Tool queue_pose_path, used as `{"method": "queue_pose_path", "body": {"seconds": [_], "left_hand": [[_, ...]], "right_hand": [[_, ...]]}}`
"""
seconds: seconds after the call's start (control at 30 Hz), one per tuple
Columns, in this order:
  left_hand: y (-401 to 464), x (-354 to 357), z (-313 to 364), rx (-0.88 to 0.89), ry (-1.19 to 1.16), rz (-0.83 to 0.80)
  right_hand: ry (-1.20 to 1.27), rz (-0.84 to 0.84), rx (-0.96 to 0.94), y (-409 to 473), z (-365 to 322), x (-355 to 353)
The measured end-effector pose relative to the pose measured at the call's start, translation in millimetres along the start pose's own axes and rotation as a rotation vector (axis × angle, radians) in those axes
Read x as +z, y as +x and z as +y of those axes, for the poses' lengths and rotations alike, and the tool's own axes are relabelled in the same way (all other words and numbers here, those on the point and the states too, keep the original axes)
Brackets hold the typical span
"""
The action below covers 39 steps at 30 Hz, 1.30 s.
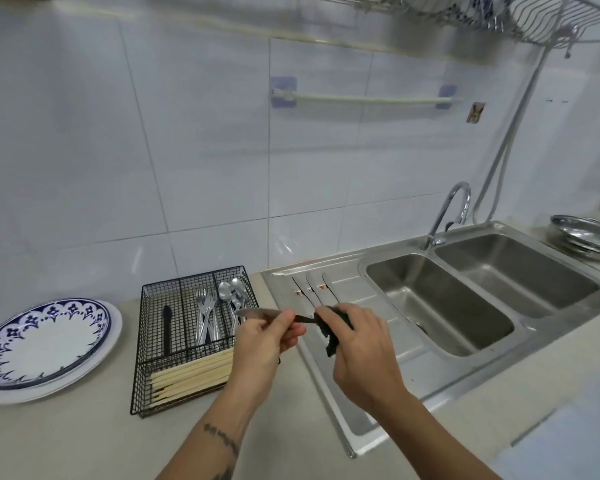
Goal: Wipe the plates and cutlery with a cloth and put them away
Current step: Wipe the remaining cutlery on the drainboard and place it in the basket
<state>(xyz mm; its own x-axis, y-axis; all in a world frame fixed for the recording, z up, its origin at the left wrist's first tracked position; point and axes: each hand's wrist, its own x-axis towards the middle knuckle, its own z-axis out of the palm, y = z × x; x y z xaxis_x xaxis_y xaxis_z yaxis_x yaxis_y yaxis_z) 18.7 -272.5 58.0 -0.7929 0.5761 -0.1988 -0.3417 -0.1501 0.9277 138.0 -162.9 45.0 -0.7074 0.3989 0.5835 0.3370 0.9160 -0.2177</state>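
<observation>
Over the sink's draining board (357, 296), just right of the wire cutlery basket (191, 341), my left hand (264, 341) pinches a knife (257, 312) level so its handle end reaches the dark cloth (329, 332) my right hand (357, 344) grips; wiped plates (45, 344) sit far left

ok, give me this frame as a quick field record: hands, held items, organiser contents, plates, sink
left hand: pinches a knife by its blade, tip pointing left
right hand: grips a dark cloth wrapped round the knife's handle end
wire organiser: on the counter; dark knife, forks, spoons in the back slots, chopsticks across the front
plates: stacked left of the organiser, blue-patterned one on top
sink: double basin, right of the hands, tap off
</observation>
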Motion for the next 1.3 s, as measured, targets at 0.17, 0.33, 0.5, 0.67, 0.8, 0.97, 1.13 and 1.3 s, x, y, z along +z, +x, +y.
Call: {"method": "queue_pose_path", "body": {"seconds": [0.17,0.33,0.5,0.67,0.8,0.97,1.13,1.3], "left_hand": [[5.6,-4.0,2.2,-0.13,-0.103,0.08],[4.4,-3.5,-8.8,-0.258,-0.173,0.149],[9.9,-5.6,-7.1,-0.253,-0.164,0.21],[14.9,-21.1,-11.5,-0.226,-0.164,0.265],[12.8,-16.9,-17.9,-0.205,-0.09,0.279],[12.6,-14.5,-25.2,-0.075,0.107,0.301],[38.9,-47.0,-16.0,-0.1,0.047,0.374],[95.8,-118.4,9.0,-0.133,0.187,0.551]], "right_hand": [[-0.048,-0.052,-0.129,-17.3,1.9,12.5],[-0.081,-0.143,-0.041,-19.9,3.2,15.9],[-0.086,-0.232,-0.076,-19.7,-7.6,23.7],[-0.077,-0.253,-0.064,-18.4,-6.6,23.0],[0.004,-0.329,-0.04,-16.5,-10.9,25.5],[0.002,-0.35,-0.024,-10.8,-29.5,35.4],[0.039,-0.431,-0.017,-1.5,-32.4,45.0],[0.115,-0.415,0.106,11.8,-12.5,51.9]]}}
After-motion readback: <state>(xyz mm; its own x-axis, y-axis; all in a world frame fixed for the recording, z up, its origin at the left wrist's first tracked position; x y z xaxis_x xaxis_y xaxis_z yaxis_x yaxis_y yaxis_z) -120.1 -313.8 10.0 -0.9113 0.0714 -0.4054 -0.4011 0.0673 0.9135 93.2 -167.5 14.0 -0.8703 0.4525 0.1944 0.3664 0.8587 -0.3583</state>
